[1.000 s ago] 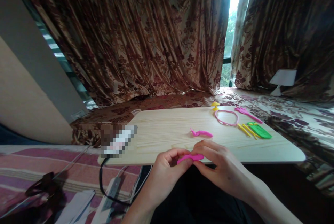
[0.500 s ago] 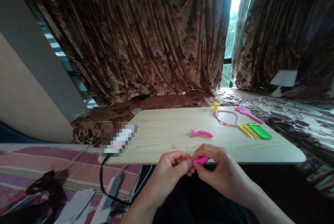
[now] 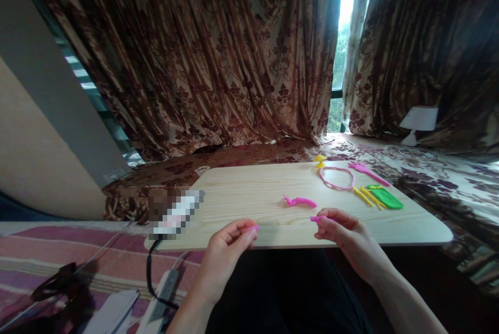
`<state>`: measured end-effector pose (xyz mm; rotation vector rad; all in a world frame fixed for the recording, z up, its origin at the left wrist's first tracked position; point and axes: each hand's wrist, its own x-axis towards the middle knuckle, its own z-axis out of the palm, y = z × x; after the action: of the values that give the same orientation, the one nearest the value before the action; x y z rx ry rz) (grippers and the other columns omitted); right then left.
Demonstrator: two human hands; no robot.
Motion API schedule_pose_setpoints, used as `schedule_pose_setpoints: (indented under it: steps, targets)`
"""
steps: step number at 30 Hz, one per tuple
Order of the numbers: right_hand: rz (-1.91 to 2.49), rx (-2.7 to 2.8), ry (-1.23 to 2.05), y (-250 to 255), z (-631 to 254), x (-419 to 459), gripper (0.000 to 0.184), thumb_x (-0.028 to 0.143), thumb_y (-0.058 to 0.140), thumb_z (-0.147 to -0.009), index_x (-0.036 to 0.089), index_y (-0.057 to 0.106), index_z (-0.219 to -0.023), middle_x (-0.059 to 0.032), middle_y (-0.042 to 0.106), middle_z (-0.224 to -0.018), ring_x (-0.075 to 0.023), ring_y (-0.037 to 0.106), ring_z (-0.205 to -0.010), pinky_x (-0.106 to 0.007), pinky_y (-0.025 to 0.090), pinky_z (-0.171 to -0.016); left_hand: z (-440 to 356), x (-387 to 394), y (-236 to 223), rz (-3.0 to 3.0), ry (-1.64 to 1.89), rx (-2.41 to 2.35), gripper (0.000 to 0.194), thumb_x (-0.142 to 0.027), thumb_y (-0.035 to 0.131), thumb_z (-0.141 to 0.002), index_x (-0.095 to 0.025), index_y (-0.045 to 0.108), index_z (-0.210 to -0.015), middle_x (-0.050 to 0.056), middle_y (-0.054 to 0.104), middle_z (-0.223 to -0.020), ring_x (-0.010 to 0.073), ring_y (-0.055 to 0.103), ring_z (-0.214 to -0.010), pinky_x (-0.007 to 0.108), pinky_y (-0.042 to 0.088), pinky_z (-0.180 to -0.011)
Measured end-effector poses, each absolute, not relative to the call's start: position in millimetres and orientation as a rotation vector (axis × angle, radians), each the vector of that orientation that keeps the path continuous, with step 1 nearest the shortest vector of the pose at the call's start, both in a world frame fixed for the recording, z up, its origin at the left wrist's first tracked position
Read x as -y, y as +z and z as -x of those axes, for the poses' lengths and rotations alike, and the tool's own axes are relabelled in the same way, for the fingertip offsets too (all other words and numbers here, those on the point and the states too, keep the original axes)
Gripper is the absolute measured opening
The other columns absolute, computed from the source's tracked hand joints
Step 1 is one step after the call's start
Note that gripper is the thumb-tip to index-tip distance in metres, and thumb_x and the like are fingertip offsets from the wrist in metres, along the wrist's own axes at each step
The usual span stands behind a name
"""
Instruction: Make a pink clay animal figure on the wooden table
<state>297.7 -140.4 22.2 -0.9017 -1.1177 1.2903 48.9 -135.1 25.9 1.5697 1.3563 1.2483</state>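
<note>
Over the table's near edge, my left hand (image 3: 230, 248) pinches a small bit of pink modelling clay (image 3: 253, 228) between thumb and fingers. My right hand (image 3: 349, 235), well apart from it, grips another piece of pink modelling clay (image 3: 317, 218), whose tip sticks out to the left. How much of each piece lies inside the fingers is hidden. Beyond the hands, a curved pink clay shape (image 3: 303, 202) with a small forked end rests on the wooden tabletop (image 3: 241, 194).
At the table's right lie a pink twisted ring (image 3: 337, 187), a pink hand-shaped piece (image 3: 368, 173), yellow sticks (image 3: 363, 197) and a green slab (image 3: 388, 198). A yellow mushroom-like piece (image 3: 320, 160) stands at the back edge. A blurred-out object (image 3: 177, 214) with a black cable is at the left.
My hands were together on one pink clay piece; now they have drawn apart, left and right, each with some pink clay. The view has shifted slightly.
</note>
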Motion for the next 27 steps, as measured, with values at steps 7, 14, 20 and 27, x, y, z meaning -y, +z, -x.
schedule_pose_setpoints:
  steps: [7,14,20,27]
  targets:
    - [0.956,1.138,1.226,13,-284,136,0.029,0.038,0.072,-0.073,0.018,0.071,-0.095,-0.0016,0.067,-0.074,-0.0138,0.059,-0.068,-0.029,0.048,-0.07,-47,49,-8,-1.917,1.318,-1.542,0.012,-0.025,0.063,-0.073,-0.022,0.073,-0.078,0.008,0.07,-0.089,0.0262,0.057,-0.092,0.042,0.039,-0.092]
    - [0.957,1.119,1.173,12,-283,139,0.025,0.036,0.07,-0.075,0.018,0.072,-0.092,-0.0029,0.07,-0.084,-0.0155,0.062,-0.078,-0.027,0.048,-0.074,-50,67,-4,-2.044,1.37,-1.624,0.033,-0.027,0.061,-0.077,-0.02,0.067,-0.108,0.012,0.057,-0.124,0.0333,0.04,-0.122,0.05,0.023,-0.106]
    - [0.861,1.169,1.202,22,-271,150,0.028,0.033,0.074,-0.072,0.02,0.07,-0.096,-0.0042,0.071,-0.097,-0.0209,0.066,-0.09,-0.035,0.051,-0.085,-98,139,34,-2.01,1.322,-1.282,0.028,-0.028,0.047,-0.09,-0.026,0.064,-0.113,0.004,0.065,-0.113,0.0204,0.056,-0.109,0.032,0.039,-0.097]
    - [0.801,1.337,1.167,35,-270,157,0.016,0.03,0.065,-0.081,0.02,0.07,-0.093,-0.0019,0.07,-0.086,-0.0176,0.064,-0.085,-0.029,0.052,-0.079,-115,164,53,-1.888,1.379,-1.123,0.023,-0.022,0.061,-0.082,-0.027,0.068,-0.103,0.002,0.067,-0.104,0.0217,0.058,-0.102,0.032,0.04,-0.093]
